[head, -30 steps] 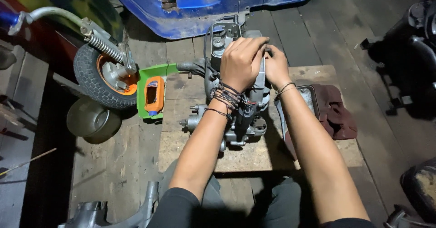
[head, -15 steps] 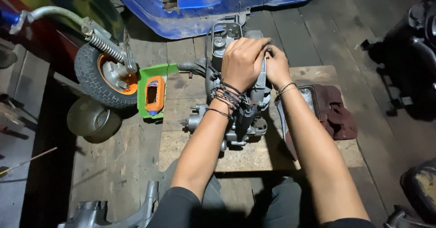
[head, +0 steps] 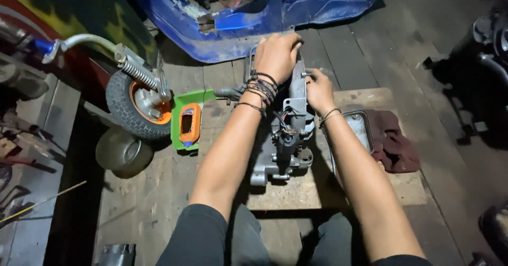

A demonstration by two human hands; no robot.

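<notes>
Both hands clamped on upright grey engine block (head: 288, 139), L hand (head: 276, 57) at top, R hand (head: 317, 88) on side; could've tipped off wooden board (head: 317, 186) if grip slipped.

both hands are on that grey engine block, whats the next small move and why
Probably steady the engine block before anything else. It stands on edge on the wooden board, the left hand gripping its far top end and the right hand pressed against its right side. Nothing else props it, so easing it flat with both hands looks safest. The metal tray and the dark red rag lie close on the right.
</notes>
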